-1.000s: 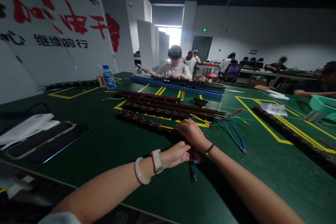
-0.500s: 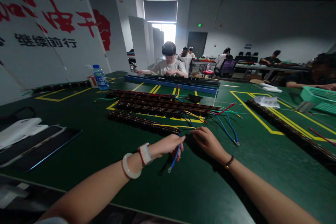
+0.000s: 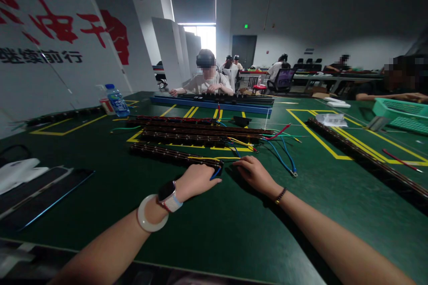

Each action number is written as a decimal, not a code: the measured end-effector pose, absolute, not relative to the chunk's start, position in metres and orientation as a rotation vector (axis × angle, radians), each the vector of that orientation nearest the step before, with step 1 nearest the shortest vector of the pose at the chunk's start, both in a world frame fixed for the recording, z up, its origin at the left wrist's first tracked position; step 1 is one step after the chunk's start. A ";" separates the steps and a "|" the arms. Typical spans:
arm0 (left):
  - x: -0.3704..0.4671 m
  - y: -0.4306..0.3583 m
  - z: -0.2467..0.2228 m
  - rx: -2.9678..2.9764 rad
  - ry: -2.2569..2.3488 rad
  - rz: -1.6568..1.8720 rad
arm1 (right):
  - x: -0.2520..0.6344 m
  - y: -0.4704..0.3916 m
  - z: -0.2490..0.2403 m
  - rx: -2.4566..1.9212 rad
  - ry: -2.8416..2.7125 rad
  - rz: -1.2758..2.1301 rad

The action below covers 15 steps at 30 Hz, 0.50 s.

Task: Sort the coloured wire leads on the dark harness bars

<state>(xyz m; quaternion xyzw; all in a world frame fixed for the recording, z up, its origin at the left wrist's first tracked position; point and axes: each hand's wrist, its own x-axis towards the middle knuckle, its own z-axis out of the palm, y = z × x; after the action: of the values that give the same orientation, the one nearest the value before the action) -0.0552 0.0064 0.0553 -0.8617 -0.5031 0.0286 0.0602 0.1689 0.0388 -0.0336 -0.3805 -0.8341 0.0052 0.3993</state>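
A dark strip-like wire bundle (image 3: 160,152), tied at intervals, lies nearest me on the green table. My left hand (image 3: 197,181) is at its right end, back upward, thumb extended, other fingers mostly hidden. A blue wire (image 3: 218,172) curves from the bundle's end into this hand between thumb and palm; its tip is hidden. My right hand (image 3: 254,173) rests just right of the bundle, fingers curled. A yellow wire (image 3: 203,158) stretches along the bundle to these fingertips, which close on its end. Behind lie more dark bundles (image 3: 197,136) with red, yellow, green and blue leads.
A co-worker (image 3: 209,75) sits opposite behind a blue rail (image 3: 214,105). A bottle (image 3: 117,100) stands at the left; flat dark devices (image 3: 50,196) lie nearer. To the right are another long bundle (image 3: 368,160), a green basket (image 3: 401,115) and another person (image 3: 397,82).
My left hand has turned back-up and moved left to the bundle's end. The blue wire's lug, which hung below it, is now hidden. The whole view has shifted slightly.
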 end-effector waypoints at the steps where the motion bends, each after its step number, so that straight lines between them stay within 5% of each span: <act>1: -0.055 0.006 0.057 -2.591 -1.511 0.054 | 0.169 0.039 -0.033 -0.962 -2.106 0.015; 15: -0.060 0.016 0.060 -2.389 -1.451 -0.175 | 0.171 0.047 -0.042 -0.979 -2.050 -0.112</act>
<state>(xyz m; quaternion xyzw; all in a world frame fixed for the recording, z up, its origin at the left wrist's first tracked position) -0.0605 0.0155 0.0596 -0.8407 -0.5106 -0.0617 0.1696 0.1706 0.0474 -0.0420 -0.3904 -0.8180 -0.0447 0.4200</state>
